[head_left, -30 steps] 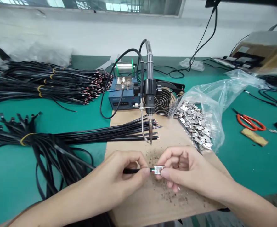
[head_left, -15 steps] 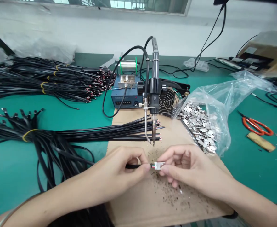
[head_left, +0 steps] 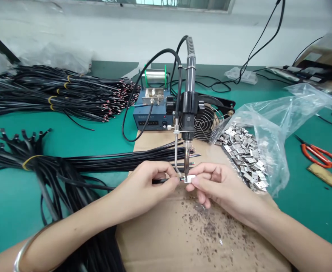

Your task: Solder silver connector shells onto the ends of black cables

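Between thumb and fingers, my left hand (head_left: 157, 179) pinches a black cable (head_left: 159, 181) close to its stripped end. A small silvery connector (head_left: 190, 179), flat and rectangular, is pinched by my right hand (head_left: 211, 183). The cable's thin wires meet the connector's left end. Right over that joint stands the tip of a soldering iron (head_left: 186, 155), clamped upright, and it appears to touch there. A bent metal solder feed tube (head_left: 176, 151) ends just left of the tip, partly behind my left fingers.
A blue solder feeder (head_left: 150, 117) carries a solder spool (head_left: 156, 76). Behind the iron is a fan (head_left: 204, 119). Loose connectors (head_left: 245, 155) fill a plastic bag at right, near orange-handled scissors (head_left: 321, 155). Cable bundles (head_left: 55, 94) lie left. Dark specks dot the cardboard (head_left: 160, 230).
Both hands have moved up and away from me, carrying the cable end and connector from below the iron to its tip. The view has shifted slightly.
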Demonstrator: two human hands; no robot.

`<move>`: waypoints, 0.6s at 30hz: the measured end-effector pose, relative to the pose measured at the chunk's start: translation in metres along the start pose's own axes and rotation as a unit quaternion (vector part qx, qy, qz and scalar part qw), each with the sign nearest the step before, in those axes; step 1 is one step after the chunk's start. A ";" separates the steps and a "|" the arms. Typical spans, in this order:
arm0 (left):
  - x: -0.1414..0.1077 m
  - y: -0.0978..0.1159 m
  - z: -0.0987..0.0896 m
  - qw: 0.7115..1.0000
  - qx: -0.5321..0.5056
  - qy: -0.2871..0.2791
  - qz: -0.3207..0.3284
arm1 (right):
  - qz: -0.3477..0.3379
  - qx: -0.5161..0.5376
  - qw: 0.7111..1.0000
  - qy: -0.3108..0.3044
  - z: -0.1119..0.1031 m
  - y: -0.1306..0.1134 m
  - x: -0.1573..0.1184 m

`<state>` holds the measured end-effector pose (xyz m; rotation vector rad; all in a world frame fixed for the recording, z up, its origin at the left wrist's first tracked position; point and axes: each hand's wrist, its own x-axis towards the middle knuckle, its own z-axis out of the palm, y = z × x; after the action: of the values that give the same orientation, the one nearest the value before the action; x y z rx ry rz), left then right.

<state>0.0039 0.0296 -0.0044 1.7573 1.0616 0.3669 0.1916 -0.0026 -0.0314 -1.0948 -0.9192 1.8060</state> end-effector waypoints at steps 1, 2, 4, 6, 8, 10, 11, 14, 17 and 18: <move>0.000 0.000 0.000 1.000 -0.003 0.002 0.006 | -0.002 0.001 1.000 0.001 0.000 0.000 0.000; 0.001 0.000 0.000 1.000 -0.007 0.005 0.012 | -0.004 0.000 1.000 0.003 0.000 -0.001 0.000; 0.001 0.001 0.000 1.000 -0.012 0.012 0.026 | -0.006 -0.004 1.000 0.007 0.000 -0.001 -0.001; 0.001 0.001 0.000 0.999 -0.019 0.018 0.039 | -0.006 -0.007 1.000 0.009 0.000 -0.002 -0.002; 0.001 0.001 0.001 0.998 -0.024 0.020 0.050 | -0.006 -0.007 1.000 0.011 0.001 -0.003 -0.002; 0.001 0.000 0.001 0.998 -0.029 0.020 0.056 | -0.005 -0.003 1.000 0.012 0.000 -0.003 -0.002; 0.000 0.000 0.001 0.998 -0.032 0.020 0.058 | -0.005 0.000 1.000 0.011 0.000 -0.003 -0.002; 0.000 0.000 0.002 0.997 -0.036 0.021 0.062 | -0.010 0.004 1.000 0.008 -0.001 -0.003 -0.003; 0.001 0.000 0.002 0.997 -0.037 0.021 0.068 | -0.010 -0.001 1.000 0.005 -0.002 -0.002 -0.003; 0.001 0.000 0.001 0.997 -0.037 0.020 0.069 | -0.010 -0.002 1.000 0.005 -0.002 -0.002 -0.003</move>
<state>0.0054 0.0293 -0.0051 1.7682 0.9446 0.5228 0.1946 -0.0043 -0.0289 -1.0925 -0.9253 1.7819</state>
